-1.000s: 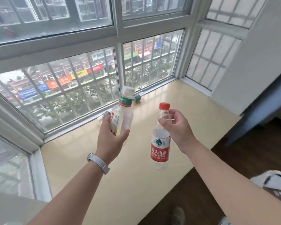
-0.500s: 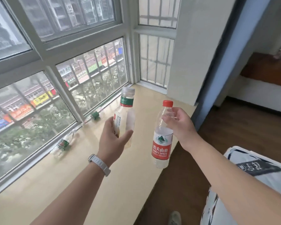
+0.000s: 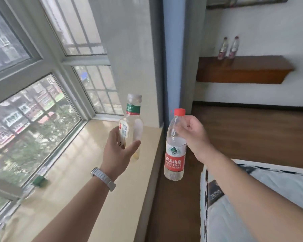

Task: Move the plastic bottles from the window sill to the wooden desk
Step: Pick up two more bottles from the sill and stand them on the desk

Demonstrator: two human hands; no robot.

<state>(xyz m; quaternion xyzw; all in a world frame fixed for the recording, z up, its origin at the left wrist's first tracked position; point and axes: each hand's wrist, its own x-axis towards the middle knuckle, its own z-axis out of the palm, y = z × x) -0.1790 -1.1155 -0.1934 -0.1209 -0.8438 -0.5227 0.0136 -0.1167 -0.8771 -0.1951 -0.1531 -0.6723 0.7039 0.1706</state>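
Left grip (image 3: 119,151) wraps the green-label bottle (image 3: 132,123) mid-body, over the window sill (image 3: 77,172) edge. Right grip (image 3: 193,135) pinches the red-cap bottle (image 3: 174,154) high at the shoulder, over the floor (image 3: 243,133); it may swing and slip. Bench (image 3: 243,70) is well apart; 2 bottles (image 3: 228,48) there could topple on set-down.

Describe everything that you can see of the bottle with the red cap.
The red-capped bottle is clear plastic with a red screw cap and a red label bearing white characters and a green mountain mark. It hangs nearly upright in the air beside the edge of the window sill. The right hand grips its upper part below the cap; nothing else touches it. The green-banded bottle in the left hand is apart from it.
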